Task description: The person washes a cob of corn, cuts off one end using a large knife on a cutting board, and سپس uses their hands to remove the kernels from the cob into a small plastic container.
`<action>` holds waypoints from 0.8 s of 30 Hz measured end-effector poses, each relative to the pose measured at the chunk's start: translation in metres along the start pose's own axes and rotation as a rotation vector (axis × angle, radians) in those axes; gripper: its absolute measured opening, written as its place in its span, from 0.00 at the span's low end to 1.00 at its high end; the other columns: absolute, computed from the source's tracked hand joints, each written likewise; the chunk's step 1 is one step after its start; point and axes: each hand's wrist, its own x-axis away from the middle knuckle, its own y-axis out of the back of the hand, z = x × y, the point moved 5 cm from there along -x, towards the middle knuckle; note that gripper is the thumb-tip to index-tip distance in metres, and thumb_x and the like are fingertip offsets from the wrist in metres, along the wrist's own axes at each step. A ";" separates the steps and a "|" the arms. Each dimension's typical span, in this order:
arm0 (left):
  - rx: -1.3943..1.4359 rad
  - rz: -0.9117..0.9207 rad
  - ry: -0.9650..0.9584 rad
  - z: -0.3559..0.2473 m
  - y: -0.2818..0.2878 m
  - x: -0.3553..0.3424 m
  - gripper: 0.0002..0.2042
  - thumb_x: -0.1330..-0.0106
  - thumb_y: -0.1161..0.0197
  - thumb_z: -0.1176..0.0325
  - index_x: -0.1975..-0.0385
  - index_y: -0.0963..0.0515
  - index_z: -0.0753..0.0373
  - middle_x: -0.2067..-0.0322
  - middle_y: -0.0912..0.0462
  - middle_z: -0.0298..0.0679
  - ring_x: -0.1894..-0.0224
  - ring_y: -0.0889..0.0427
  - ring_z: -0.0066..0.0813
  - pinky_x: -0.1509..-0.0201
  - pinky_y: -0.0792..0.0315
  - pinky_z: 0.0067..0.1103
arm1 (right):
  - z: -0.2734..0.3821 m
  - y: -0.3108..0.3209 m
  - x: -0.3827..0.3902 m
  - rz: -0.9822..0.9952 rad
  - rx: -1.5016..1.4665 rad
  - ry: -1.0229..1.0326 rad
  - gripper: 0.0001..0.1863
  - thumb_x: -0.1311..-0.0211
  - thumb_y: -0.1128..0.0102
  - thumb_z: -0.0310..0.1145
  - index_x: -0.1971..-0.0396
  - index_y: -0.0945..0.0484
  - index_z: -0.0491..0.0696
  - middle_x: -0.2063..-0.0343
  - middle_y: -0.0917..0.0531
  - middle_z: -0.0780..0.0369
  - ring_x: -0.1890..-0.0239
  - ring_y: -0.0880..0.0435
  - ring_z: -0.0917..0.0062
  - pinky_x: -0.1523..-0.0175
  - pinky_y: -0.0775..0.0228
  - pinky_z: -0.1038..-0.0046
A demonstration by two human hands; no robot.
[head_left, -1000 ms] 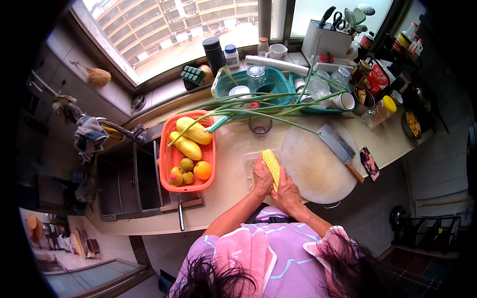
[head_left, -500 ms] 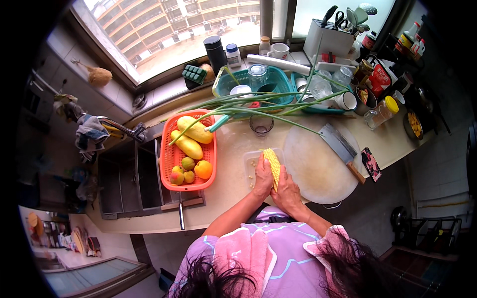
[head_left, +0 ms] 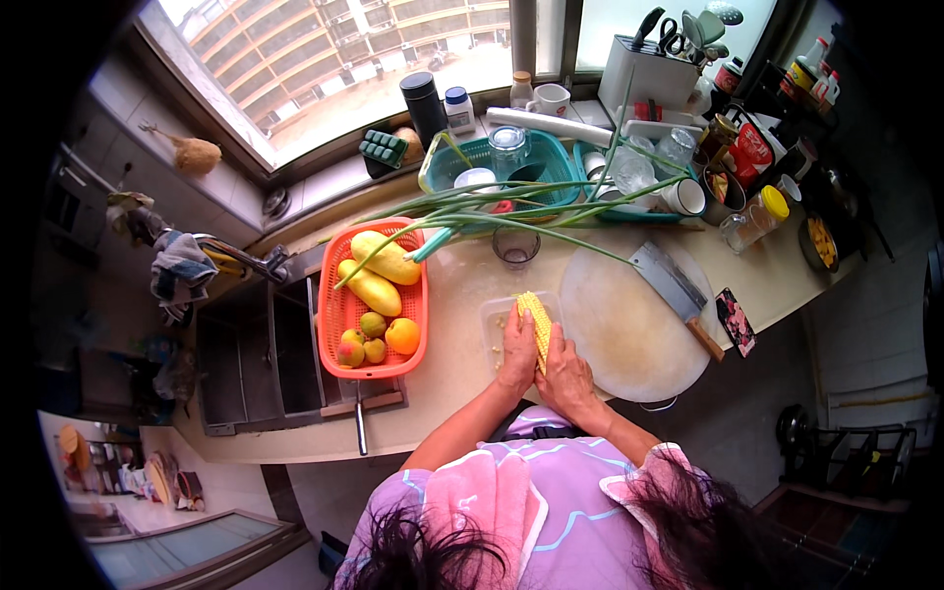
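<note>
Both hands grip an ear of corn [head_left: 537, 320], tilted over a clear plastic container [head_left: 493, 317] on the counter. My left hand [head_left: 518, 352] wraps the cob from its left side, thumb lying along the kernels. Closed round the lower right of the cob is my right hand [head_left: 565, 375]. A few loose kernels [head_left: 499, 355] lie in the container beside my left hand. The palms and fingers hide the cob's lower end and part of the container. Right of the hands lies a round cutting board [head_left: 629, 334], with a cleaver [head_left: 673, 283] across its far right.
An orange basket [head_left: 329, 339] of fruit stands left, beside the sink [head_left: 236, 356]. Long green scallions [head_left: 492, 209] stretch across the back. Behind them are a teal basket [head_left: 560, 157] and a small glass [head_left: 516, 248]. A phone [head_left: 735, 323] lies at the right edge.
The hands and the corn stay in nearly the same place over the container, with only a slight shift. Nothing has been let go or picked up.
</note>
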 end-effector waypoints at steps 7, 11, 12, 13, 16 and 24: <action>0.023 -0.038 0.142 -0.001 -0.002 0.004 0.23 0.26 0.60 0.61 0.34 0.46 0.61 0.50 0.27 0.39 0.54 0.25 0.26 0.50 0.28 0.23 | 0.002 0.002 0.001 -0.029 -0.038 -0.004 0.42 0.53 0.35 0.29 0.40 0.50 0.35 0.63 0.26 0.41 0.66 0.20 0.47 0.62 0.26 0.54; -0.162 -0.069 0.006 -0.002 0.000 0.004 0.23 0.25 0.63 0.60 0.34 0.47 0.63 0.50 0.27 0.41 0.53 0.25 0.28 0.49 0.28 0.23 | 0.002 0.000 -0.003 0.010 -0.031 -0.030 0.42 0.53 0.35 0.29 0.41 0.50 0.34 0.63 0.26 0.41 0.66 0.20 0.47 0.61 0.26 0.54; -0.163 -0.068 0.007 -0.002 0.000 0.004 0.23 0.25 0.63 0.60 0.34 0.47 0.63 0.50 0.27 0.41 0.53 0.25 0.28 0.49 0.28 0.23 | 0.002 -0.001 -0.003 0.010 -0.019 -0.033 0.42 0.53 0.35 0.28 0.41 0.50 0.34 0.63 0.26 0.41 0.66 0.20 0.47 0.62 0.25 0.54; -0.172 -0.075 -0.010 -0.003 0.000 0.003 0.23 0.25 0.64 0.60 0.34 0.46 0.64 0.50 0.27 0.42 0.53 0.25 0.28 0.49 0.28 0.23 | 0.002 -0.001 -0.004 0.009 -0.020 -0.034 0.42 0.53 0.35 0.28 0.41 0.50 0.34 0.63 0.26 0.41 0.66 0.20 0.47 0.62 0.25 0.54; -0.201 -0.050 -0.031 -0.003 0.000 0.002 0.23 0.25 0.65 0.60 0.35 0.45 0.65 0.50 0.26 0.42 0.53 0.24 0.28 0.49 0.28 0.23 | 0.003 0.000 -0.003 0.008 0.006 -0.047 0.42 0.54 0.35 0.28 0.41 0.50 0.33 0.62 0.26 0.40 0.66 0.20 0.47 0.62 0.25 0.54; -0.388 0.015 -0.179 -0.002 0.014 -0.005 0.22 0.25 0.67 0.62 0.35 0.44 0.65 0.50 0.26 0.43 0.52 0.24 0.28 0.48 0.28 0.23 | -0.001 -0.001 -0.004 0.052 -0.042 -0.077 0.42 0.53 0.35 0.29 0.40 0.50 0.35 0.62 0.26 0.40 0.64 0.20 0.47 0.59 0.26 0.53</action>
